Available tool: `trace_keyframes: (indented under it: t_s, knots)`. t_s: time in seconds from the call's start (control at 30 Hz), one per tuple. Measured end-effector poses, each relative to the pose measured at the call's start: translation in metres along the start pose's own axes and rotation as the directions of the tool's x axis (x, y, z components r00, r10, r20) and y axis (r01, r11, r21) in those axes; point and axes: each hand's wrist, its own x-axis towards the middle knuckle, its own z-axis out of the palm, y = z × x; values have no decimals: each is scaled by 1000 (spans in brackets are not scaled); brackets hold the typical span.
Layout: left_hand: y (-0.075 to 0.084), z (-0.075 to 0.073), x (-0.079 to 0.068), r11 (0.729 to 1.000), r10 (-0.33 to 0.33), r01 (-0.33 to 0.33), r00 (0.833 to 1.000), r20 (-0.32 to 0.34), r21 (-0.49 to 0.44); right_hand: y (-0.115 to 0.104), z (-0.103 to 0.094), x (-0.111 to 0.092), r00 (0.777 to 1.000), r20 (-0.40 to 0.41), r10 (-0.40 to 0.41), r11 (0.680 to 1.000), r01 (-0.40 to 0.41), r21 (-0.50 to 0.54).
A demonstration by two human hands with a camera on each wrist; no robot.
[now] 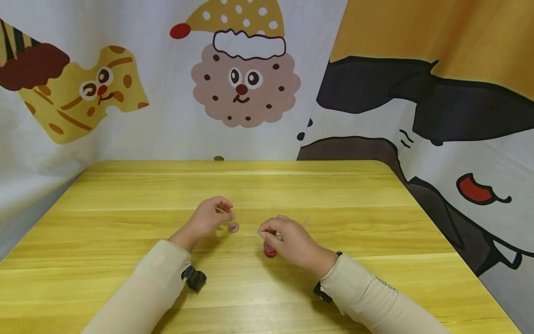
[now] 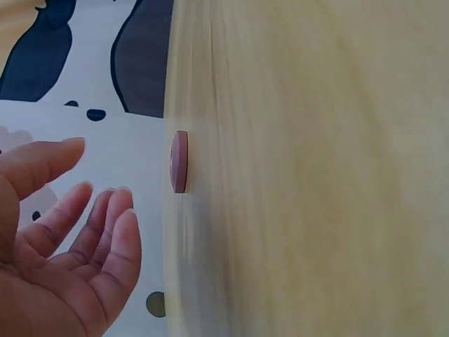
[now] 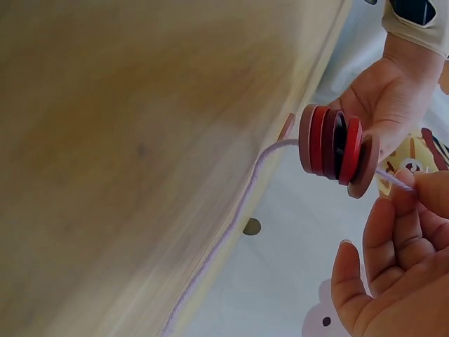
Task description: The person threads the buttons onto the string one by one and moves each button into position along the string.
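My right hand pinches the tip of a lavender string between thumb and forefinger. Several round buttons in red, dark maroon and dusty pink are threaded face to face on the string, hanging just below those fingertips; in the head view the hand partly covers them. A single dusty-pink button lies on the table close to my left hand. In the left wrist view, the fingers of that hand are loosely bent, thumb apart, with nothing between them, and the pink button is seen edge-on beyond them.
Everything is over a wooden table with yellow grain. The string's loose tail trails down to the table, past the right hand. Behind the table's far edge hangs a white curtain printed with cartoon figures.
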Motion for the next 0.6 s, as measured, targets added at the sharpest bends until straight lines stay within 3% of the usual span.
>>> trace_keyframes:
  t_s: [0.37,0.6]
  knots:
    - [-6,0,3,998,-52,49,993,103,38,0,1,1,1000,-1,-17,1000,17,-12]
    - [-9,0,5,992,-27,11,991,130,127,0,1,1,1000,-1,-22,999,22,-24]
